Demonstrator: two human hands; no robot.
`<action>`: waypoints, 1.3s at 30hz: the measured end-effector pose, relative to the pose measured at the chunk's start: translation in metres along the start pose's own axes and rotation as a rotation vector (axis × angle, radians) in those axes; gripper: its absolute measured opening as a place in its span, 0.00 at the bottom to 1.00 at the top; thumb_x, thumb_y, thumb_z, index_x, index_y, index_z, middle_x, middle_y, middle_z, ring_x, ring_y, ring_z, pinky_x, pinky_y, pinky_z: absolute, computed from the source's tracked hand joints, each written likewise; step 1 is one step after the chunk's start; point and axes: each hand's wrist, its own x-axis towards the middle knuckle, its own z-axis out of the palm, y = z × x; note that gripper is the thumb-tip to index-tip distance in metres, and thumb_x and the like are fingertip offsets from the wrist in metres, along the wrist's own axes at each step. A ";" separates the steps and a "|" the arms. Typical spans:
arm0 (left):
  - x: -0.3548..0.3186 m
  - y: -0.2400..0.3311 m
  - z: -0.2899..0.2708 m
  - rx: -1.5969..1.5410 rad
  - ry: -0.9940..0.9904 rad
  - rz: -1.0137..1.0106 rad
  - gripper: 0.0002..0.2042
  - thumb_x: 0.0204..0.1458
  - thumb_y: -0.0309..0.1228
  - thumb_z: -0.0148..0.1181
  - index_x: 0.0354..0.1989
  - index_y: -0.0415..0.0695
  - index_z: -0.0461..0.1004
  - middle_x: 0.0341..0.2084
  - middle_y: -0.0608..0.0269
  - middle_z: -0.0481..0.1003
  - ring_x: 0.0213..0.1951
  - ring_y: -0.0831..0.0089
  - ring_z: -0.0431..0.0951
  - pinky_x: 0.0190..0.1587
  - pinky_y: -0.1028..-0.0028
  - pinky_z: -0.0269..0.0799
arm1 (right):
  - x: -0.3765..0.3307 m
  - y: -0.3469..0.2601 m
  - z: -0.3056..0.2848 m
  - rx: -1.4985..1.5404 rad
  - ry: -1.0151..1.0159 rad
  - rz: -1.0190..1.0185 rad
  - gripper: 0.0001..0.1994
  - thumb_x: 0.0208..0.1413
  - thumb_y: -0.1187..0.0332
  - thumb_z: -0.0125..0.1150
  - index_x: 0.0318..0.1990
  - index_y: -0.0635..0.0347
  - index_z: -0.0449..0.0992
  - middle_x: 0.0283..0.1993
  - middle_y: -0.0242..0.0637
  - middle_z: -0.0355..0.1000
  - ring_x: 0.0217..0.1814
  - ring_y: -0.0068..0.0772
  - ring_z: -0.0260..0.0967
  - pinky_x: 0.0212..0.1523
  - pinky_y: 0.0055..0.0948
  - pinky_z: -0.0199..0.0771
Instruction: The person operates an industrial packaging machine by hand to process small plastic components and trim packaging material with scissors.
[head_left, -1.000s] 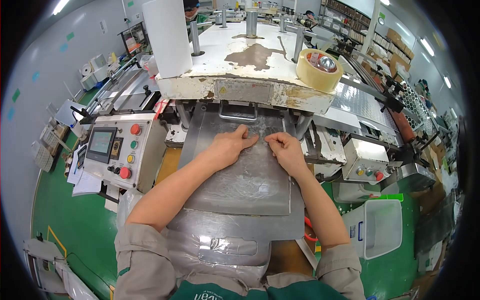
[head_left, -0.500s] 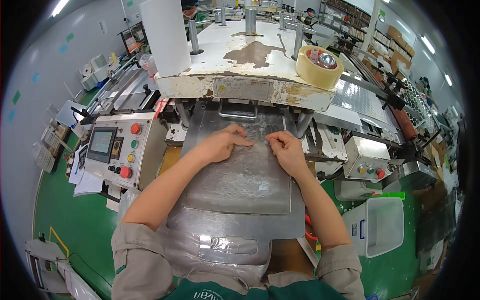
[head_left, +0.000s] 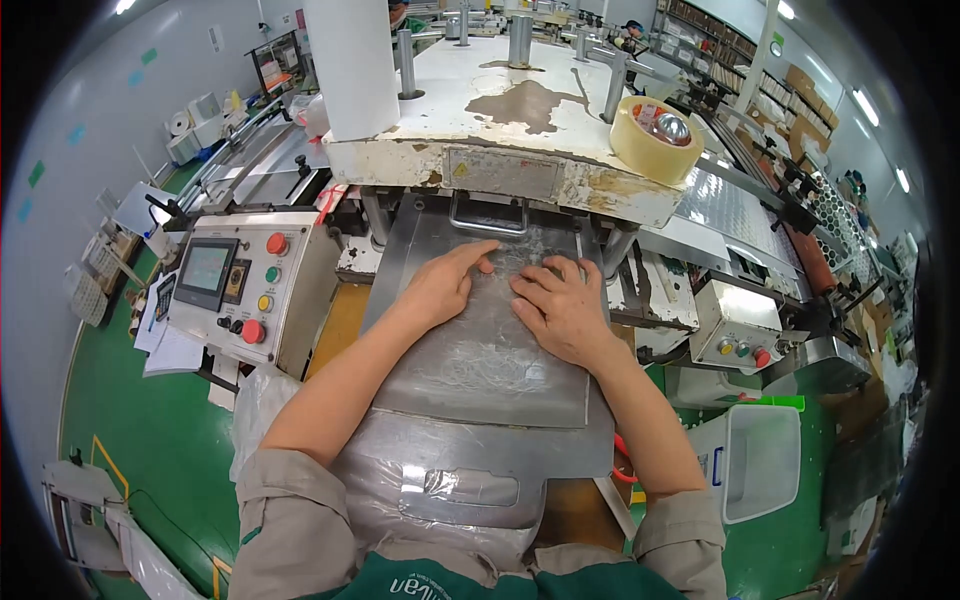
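A grey metal plate (head_left: 480, 395) lies in front of me, with pale, wrinkled scuffs or thin clear film over its middle. Resting on its far left part is my left hand (head_left: 445, 285), index finger stretched forward and the other fingers loosely bent. My right hand (head_left: 562, 308) lies palm down on the far right part, its fingers spread. Neither hand shows anything held. Just beyond the fingertips, a metal handle (head_left: 488, 228) stands at the plate's far end, below the white press head (head_left: 470, 140).
A control box (head_left: 245, 290) with a screen and coloured buttons stands left; a smaller button box (head_left: 738, 325) is at right. A tape roll (head_left: 655, 140) sits on the press. A clear bin (head_left: 765, 465) stands on the green floor at right. Plastic-wrapped material (head_left: 370, 500) lies nearest me.
Both hands have gone from pinched fingers near the plate's far middle to opened fingers. My right hand has turned flatter and come slightly nearer. The view has shifted a little.
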 end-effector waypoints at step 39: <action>-0.007 -0.011 -0.017 -0.020 0.209 -0.034 0.14 0.52 0.18 0.48 0.42 0.46 0.77 0.35 0.55 0.71 0.38 0.59 0.72 0.43 0.69 0.67 | -0.027 0.010 -0.028 0.077 -0.182 0.124 0.16 0.61 0.61 0.47 0.53 0.51 0.73 0.60 0.30 0.67 0.63 0.38 0.57 0.62 0.48 0.49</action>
